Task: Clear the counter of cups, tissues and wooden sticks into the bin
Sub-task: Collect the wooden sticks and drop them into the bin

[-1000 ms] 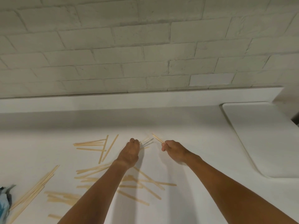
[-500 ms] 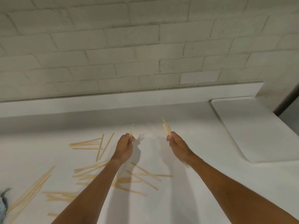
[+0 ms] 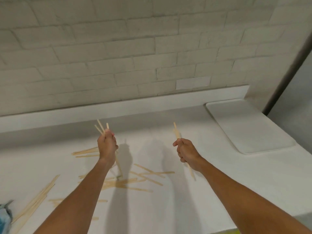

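Note:
My left hand (image 3: 108, 146) is closed around a few thin wooden sticks (image 3: 101, 126) that poke up above the fist and down below it. My right hand (image 3: 186, 152) grips other wooden sticks (image 3: 176, 130), held nearly upright above the white counter (image 3: 168, 208). Several more loose sticks (image 3: 145, 174) lie crossed on the counter between and below my hands. Another bunch of sticks (image 3: 38, 200) lies at the lower left, and a few sticks (image 3: 84, 152) lie left of my left wrist. No bin or cup is in view.
A white rectangular board (image 3: 249, 129) lies on the counter at the right. A blue and grey object (image 3: 5, 215) shows at the lower left edge. A white brick wall (image 3: 135, 48) and a raised ledge (image 3: 118, 108) close the back. The counter's front edge runs at the lower right.
Both hands have lifted off the counter with sticks in them and drawn apart, and the sticks have swung from flat to nearly upright. The view has shifted left.

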The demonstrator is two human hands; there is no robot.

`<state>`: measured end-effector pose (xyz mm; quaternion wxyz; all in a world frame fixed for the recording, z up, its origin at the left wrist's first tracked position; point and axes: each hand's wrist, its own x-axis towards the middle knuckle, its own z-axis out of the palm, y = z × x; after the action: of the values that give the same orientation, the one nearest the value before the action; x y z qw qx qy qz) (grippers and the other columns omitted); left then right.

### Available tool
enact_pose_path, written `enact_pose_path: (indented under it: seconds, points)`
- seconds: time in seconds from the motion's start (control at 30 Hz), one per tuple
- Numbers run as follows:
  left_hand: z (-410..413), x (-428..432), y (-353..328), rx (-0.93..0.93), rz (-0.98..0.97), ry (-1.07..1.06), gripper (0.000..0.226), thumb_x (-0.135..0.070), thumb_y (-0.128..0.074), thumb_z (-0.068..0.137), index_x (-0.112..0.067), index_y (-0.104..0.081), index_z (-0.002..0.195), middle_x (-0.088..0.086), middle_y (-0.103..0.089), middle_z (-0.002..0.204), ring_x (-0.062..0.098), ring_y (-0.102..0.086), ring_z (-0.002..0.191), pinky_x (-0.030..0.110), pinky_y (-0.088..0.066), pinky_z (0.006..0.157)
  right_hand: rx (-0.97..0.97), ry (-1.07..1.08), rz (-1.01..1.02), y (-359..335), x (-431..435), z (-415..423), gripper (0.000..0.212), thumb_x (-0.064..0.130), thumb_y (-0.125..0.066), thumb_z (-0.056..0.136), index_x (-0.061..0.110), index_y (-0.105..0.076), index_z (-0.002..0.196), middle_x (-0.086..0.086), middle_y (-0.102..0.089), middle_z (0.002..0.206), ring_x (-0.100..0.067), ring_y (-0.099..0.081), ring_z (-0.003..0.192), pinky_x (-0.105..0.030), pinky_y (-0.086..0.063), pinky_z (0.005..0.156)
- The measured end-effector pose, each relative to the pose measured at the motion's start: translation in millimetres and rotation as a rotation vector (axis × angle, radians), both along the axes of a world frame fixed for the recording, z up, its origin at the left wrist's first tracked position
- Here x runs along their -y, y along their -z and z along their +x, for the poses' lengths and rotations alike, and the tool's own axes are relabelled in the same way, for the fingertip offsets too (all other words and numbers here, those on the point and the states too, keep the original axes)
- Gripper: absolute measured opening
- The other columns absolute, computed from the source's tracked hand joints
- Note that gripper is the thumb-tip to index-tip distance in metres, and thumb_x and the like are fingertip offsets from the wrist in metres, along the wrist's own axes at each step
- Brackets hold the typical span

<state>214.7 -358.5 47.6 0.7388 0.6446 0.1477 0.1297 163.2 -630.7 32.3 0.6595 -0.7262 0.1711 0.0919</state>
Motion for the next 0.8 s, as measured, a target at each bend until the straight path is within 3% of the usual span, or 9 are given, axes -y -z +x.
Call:
enact_pose_path:
  seconds: [0.13,0.27,0.47,0.7,0.8]
  points:
    - [-14,-11,-21,-0.080,-0.204,-0.041,0.043,-0.042,-0.041,0.102,-0.020,-0.040,0.065,-0.008,-0.027,0.048,0.008,-0.019,0.039,0.016,-0.014,0.037,0.007,0.035,0.012,0,5,-40,0.026,0.019,-0.031,0.101,0.011,-0.054,0.092,0.002,-0.030,0.060,-0.010,-0.023,0.046,-0.025,-0.016,0.046]
    - [-36,5,-20,-0.218,-0.292,0.161,0.045,-0.047,-0.037,0.102,-0.019,-0.039,0.067,-0.009,-0.023,0.045,0.005,-0.017,0.033,0.013,-0.014,0.034,0.025,0.093,0.045,1,8,-88,0.026,0.021,-0.032,0.104,0.010,-0.055,0.096,0.003,-0.031,0.059,-0.009,-0.023,0.045,-0.022,-0.018,0.044]
    - [-90,107,-11,-0.310,-0.134,0.510,0.027,-0.011,-0.031,0.101,-0.016,-0.039,0.076,-0.006,-0.024,0.049,0.006,-0.018,0.036,0.015,-0.015,0.035,0.045,0.258,0.040,6,35,-175,0.025,0.026,-0.031,0.105,0.015,-0.053,0.105,0.000,-0.037,0.065,-0.010,-0.026,0.049,-0.022,-0.020,0.044]
    - [-162,219,1,-0.336,0.033,0.839,0.025,-0.014,-0.032,0.104,-0.012,-0.045,0.083,-0.001,-0.028,0.062,0.006,-0.021,0.040,0.018,-0.017,0.036,0.003,0.547,0.004,22,114,-267,0.021,0.019,-0.034,0.101,0.014,-0.054,0.097,-0.003,-0.043,0.071,-0.011,-0.030,0.051,-0.024,-0.020,0.042]
    - [-192,266,5,-0.398,0.120,1.087,0.023,-0.017,-0.034,0.104,-0.012,-0.045,0.084,-0.002,-0.030,0.061,0.006,-0.022,0.043,0.017,-0.018,0.037,0.032,0.728,0.032,38,152,-305,0.019,0.017,-0.036,0.101,0.013,-0.053,0.094,-0.003,-0.040,0.067,-0.011,-0.027,0.050,-0.025,-0.019,0.043]
